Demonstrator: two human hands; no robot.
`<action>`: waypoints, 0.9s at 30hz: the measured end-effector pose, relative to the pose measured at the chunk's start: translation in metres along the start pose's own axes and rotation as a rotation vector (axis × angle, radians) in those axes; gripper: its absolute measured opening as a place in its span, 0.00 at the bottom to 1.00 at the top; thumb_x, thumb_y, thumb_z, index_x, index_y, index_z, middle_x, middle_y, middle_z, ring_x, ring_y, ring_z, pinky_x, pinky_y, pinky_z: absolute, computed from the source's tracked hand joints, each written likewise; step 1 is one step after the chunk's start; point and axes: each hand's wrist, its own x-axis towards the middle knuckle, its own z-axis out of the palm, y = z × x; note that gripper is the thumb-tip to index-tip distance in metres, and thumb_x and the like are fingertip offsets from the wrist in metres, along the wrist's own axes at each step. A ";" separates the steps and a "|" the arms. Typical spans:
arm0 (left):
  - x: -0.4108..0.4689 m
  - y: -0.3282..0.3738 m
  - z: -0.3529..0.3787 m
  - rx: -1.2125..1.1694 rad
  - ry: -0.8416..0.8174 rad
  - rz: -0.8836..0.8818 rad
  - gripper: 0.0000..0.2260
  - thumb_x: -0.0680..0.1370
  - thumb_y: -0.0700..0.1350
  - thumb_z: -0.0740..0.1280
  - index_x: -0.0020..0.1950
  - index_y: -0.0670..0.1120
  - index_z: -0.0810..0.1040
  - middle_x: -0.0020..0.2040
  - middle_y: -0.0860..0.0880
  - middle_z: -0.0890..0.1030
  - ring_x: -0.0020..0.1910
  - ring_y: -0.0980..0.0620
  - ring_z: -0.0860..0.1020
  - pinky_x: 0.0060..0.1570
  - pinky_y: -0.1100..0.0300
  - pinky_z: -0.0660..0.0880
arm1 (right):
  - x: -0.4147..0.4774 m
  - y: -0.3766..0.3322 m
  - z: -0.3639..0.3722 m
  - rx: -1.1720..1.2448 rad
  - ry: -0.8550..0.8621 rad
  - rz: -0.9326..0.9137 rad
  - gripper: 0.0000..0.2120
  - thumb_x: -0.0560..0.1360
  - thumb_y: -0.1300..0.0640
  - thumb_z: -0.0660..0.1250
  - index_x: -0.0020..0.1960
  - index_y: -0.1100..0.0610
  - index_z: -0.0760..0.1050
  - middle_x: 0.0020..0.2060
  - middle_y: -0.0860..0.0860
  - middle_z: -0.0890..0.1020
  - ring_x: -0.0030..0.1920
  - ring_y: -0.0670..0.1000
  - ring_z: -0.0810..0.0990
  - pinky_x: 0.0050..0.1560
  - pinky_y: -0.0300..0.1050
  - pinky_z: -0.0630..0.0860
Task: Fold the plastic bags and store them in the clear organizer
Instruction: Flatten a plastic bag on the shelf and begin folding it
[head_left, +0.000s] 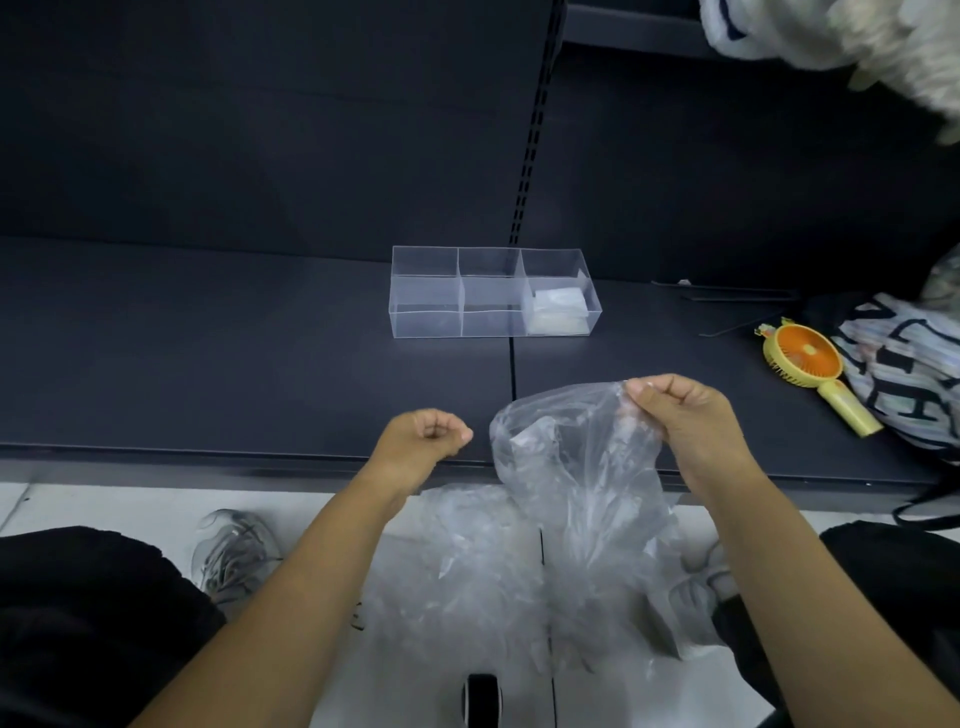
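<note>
Plastic bag (571, 467): 1, pinched by right grip (675, 415) | left grip (423, 441): curled, empty | organizer (426, 317): 1

Dark metal shelf (208, 364), slotted upright (535, 130), pale floor (104, 504)

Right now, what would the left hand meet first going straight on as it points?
Probably the clear organizer on the dark shelf, passing just beside the plastic bag; depth is unclear.
</note>
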 end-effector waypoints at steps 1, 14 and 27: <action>0.001 0.001 -0.001 -0.003 0.014 0.001 0.03 0.75 0.40 0.71 0.42 0.46 0.80 0.40 0.50 0.81 0.39 0.55 0.77 0.38 0.72 0.72 | 0.001 -0.001 -0.002 0.000 0.004 0.005 0.05 0.71 0.56 0.72 0.38 0.55 0.82 0.35 0.55 0.84 0.35 0.51 0.81 0.42 0.45 0.79; -0.004 -0.003 0.052 -0.059 -0.093 0.053 0.03 0.74 0.40 0.72 0.43 0.48 0.82 0.44 0.49 0.83 0.43 0.54 0.80 0.43 0.66 0.77 | -0.010 -0.006 0.025 0.402 -0.253 0.178 0.07 0.72 0.54 0.69 0.39 0.56 0.80 0.33 0.52 0.82 0.34 0.48 0.81 0.39 0.42 0.80; 0.001 0.002 0.051 -0.014 -0.185 -0.011 0.19 0.76 0.50 0.70 0.65 0.50 0.72 0.63 0.56 0.74 0.61 0.57 0.74 0.52 0.68 0.70 | 0.001 -0.004 -0.011 0.225 -0.226 0.198 0.05 0.75 0.59 0.63 0.47 0.61 0.76 0.37 0.53 0.82 0.36 0.49 0.80 0.38 0.41 0.80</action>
